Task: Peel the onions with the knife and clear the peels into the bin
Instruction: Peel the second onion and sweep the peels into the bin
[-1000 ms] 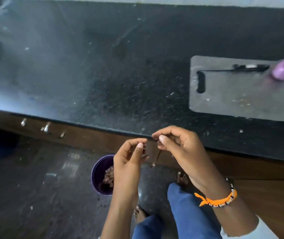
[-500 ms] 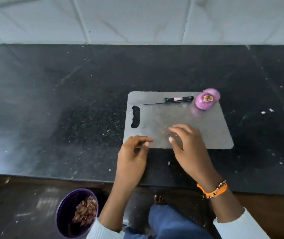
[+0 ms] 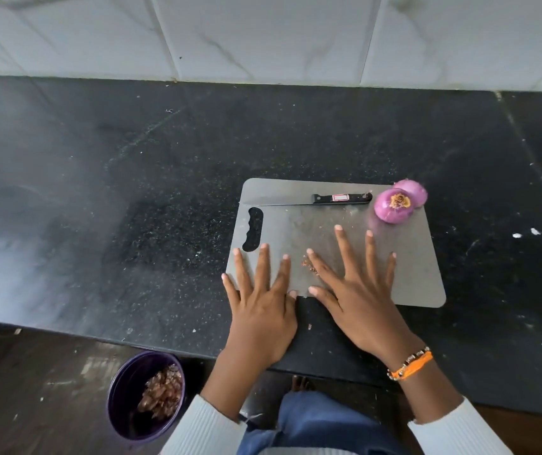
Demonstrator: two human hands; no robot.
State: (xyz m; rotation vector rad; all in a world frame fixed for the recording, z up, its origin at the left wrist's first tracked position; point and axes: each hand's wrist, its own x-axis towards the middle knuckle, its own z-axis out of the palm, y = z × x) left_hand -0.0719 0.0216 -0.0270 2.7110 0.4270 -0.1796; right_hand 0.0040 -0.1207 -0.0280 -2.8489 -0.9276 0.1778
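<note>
A grey cutting board [image 3: 414, 257] lies on the black counter. Two peeled purple onions [image 3: 394, 206] sit at its far right corner, one behind the other. A black-handled knife [image 3: 309, 199] lies along the board's far edge, blade to the left. My left hand [image 3: 259, 300] lies flat with spread fingers on the board's near left corner. My right hand [image 3: 358, 290] lies flat with spread fingers on the board's near middle. A small heap of brown peel crumbs [image 3: 309, 266] sits by my right index finger. A purple bin [image 3: 122, 399] holding peels stands on the floor, below left.
The black stone counter [image 3: 131, 198] stretches wide to the left and behind the board, speckled with small bits. White wall tiles [image 3: 263, 34] rise at the back. The counter's front edge runs just under my wrists. My legs in blue trousers [image 3: 322, 421] are below.
My view has swung up from the bin to the board. Both hands came up from above the bin, where they pinched peel scraps, and now lie flat and spread on the board.
</note>
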